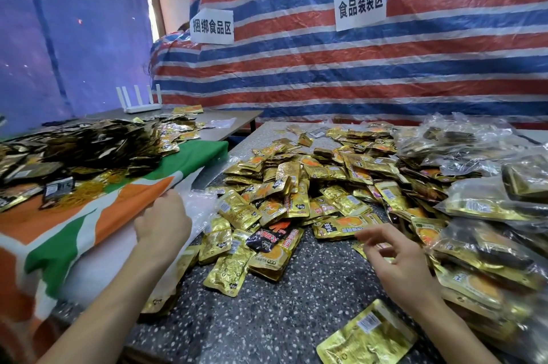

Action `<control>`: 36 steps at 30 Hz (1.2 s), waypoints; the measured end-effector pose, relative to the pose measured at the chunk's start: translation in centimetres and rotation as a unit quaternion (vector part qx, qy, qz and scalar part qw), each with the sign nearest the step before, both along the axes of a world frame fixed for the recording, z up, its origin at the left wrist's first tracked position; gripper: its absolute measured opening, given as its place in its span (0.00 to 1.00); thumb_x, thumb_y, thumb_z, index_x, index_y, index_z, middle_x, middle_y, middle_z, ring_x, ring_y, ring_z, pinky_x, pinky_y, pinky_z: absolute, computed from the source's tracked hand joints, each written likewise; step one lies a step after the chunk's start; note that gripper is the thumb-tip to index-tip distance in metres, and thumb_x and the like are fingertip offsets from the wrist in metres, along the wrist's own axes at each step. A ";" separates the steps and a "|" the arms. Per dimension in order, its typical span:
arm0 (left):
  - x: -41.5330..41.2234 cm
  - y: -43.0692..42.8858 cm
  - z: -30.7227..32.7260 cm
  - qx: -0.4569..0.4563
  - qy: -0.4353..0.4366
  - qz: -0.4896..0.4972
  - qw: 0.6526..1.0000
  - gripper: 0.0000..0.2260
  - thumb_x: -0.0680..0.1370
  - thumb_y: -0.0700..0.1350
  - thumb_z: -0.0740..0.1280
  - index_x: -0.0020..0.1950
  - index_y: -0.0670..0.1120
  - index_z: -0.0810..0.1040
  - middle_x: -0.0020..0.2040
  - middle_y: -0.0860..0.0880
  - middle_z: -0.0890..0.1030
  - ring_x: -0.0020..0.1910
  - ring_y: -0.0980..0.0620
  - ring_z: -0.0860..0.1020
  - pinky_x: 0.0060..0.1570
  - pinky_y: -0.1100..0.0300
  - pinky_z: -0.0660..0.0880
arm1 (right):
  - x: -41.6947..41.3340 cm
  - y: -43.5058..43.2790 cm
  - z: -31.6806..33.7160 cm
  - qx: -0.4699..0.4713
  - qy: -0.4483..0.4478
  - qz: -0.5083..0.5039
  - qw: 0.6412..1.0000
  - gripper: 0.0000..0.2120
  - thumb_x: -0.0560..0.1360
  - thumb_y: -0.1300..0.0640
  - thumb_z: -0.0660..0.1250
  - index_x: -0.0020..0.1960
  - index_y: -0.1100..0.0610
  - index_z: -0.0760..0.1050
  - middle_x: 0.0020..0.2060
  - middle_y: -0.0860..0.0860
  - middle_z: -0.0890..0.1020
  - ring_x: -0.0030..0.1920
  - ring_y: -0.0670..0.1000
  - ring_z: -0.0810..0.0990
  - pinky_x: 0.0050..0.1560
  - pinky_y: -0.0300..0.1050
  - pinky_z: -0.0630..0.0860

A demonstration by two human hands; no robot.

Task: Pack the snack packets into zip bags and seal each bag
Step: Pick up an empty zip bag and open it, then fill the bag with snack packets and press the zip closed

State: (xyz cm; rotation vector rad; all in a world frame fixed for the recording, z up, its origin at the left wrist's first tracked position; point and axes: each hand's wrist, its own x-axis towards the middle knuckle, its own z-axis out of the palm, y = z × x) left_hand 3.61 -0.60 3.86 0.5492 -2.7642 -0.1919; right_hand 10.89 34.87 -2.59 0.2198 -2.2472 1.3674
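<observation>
A heap of gold snack packets (296, 191) covers the middle of a speckled dark table (281, 304); one black packet (268, 237) lies among them. Filled clear zip bags (489, 203) are stacked along the right side. My left hand (163, 224) reaches to the table's left edge and touches a clear empty plastic bag (198, 203); its fingertips are hidden, so its grasp is unclear. My right hand (394, 260) hovers over the packets at the right with loosely curled fingers, holding nothing. A single gold packet (367, 337) lies near the front edge.
On the left, a table draped in an orange, green and white cloth (89, 233) holds a second heap of packets (89, 144) and yellow rubber bands (80, 194). A white router (139, 102) stands behind. A striped tarp with paper signs (360, 3) forms the back wall.
</observation>
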 end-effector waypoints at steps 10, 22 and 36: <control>5.2 5.6 4.6 -0.038 0.202 -0.124 0.971 0.14 0.77 0.33 0.59 0.60 0.42 0.73 0.52 0.43 0.78 0.46 0.42 0.74 0.37 0.51 0.64 | 0.7 -4.1 3.5 0.004 0.019 0.075 0.997 0.18 0.76 0.67 0.70 0.55 0.44 0.79 0.50 0.43 0.83 0.52 0.41 0.81 0.48 0.33 0.77; 7.7 13.2 0.6 -0.077 0.328 -0.556 0.760 0.27 0.67 0.26 0.69 0.64 0.44 0.81 0.58 0.48 0.84 0.53 0.49 0.83 0.50 0.51 0.80 | 2.9 -2.9 9.2 -0.326 -0.195 0.135 0.915 0.42 0.70 0.22 0.55 0.54 0.58 0.84 0.49 0.58 0.87 0.49 0.59 0.86 0.48 0.58 0.83; 9.6 14.0 -0.2 0.343 0.060 -0.580 0.736 0.22 0.68 0.55 0.62 0.60 0.59 0.80 0.56 0.63 0.80 0.59 0.60 0.77 0.54 0.65 0.73 | 6.2 0.7 9.3 -0.184 -0.198 0.127 0.954 0.07 0.72 0.57 0.75 0.40 0.62 0.85 0.37 0.60 0.83 0.33 0.49 0.80 0.32 0.39 0.76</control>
